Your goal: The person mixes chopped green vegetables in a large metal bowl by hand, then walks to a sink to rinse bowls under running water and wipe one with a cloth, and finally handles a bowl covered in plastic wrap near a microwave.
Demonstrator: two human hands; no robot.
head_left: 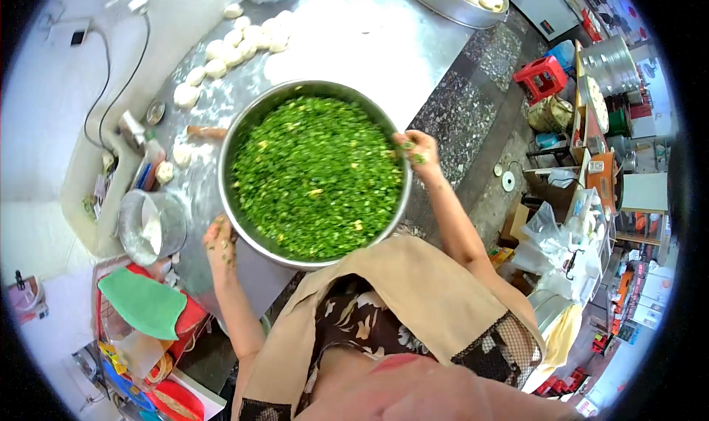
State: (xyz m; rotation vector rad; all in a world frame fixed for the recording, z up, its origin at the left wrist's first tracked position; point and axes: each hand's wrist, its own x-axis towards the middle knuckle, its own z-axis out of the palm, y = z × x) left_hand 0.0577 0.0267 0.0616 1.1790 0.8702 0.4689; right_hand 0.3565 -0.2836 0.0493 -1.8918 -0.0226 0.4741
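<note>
A large round stainless steel basin (226,210) sits in front of me, heaped with finely chopped green vegetable (316,177) flecked with small yellowish bits. Its right side reaches past the edge of the steel worktable (354,55). My right hand (419,150) grips the basin's right rim, and green bits stick to its fingers. At the lower left, my left hand (220,242) is beside the basin's outer wall, also dotted with green bits. Whether its fingers grip the basin is unclear. Behind the basin's left side, a wooden rolling pin (207,132) is partly hidden.
Pale dough pieces (232,47) lie at the table's back left. A clear tub with white powder (152,227) stands left. A steamer tray (457,3) occupies the far right corner. To the right, a red stool (541,78) and cluttered shelves (587,172) border the floor.
</note>
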